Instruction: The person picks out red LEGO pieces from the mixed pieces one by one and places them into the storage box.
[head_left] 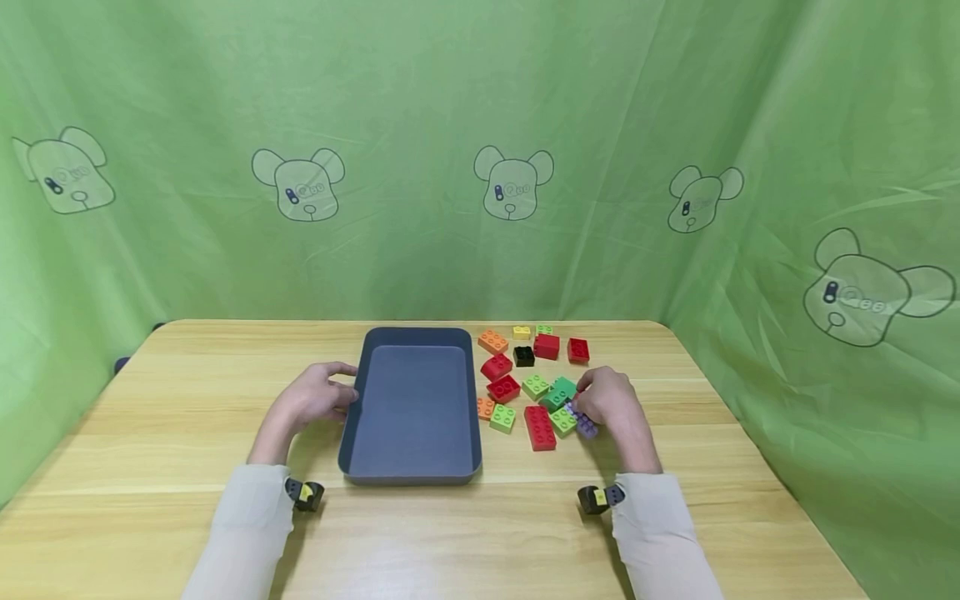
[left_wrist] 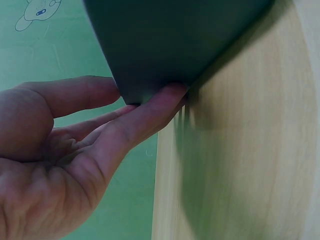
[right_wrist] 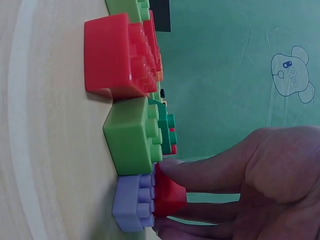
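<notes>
A dark blue-grey rectangular tray (head_left: 408, 481) lies flat on the table. My left hand (head_left: 318, 396) is at its left side, fingers mostly straight and touching the wall and rim; the left wrist view shows this hand (left_wrist: 65, 160) against the tray's side wall (left_wrist: 165, 40). With thumb and fingers, my right hand (head_left: 606, 396) pinches a small red toy brick with a slanted side (right_wrist: 169, 192). This brick is right by the studs of a purple brick (right_wrist: 132, 202); whether they are joined I cannot tell. A light green brick (right_wrist: 131, 135) touches the purple one.
Right of the tray lie several loose bricks, among them a long red brick (head_left: 540, 427), a black brick (head_left: 523, 357), an orange brick (head_left: 492, 341) and a dark green one (head_left: 558, 394). Green curtain (head_left: 412, 250) hangs behind the wooden table (head_left: 450, 542) and along its sides.
</notes>
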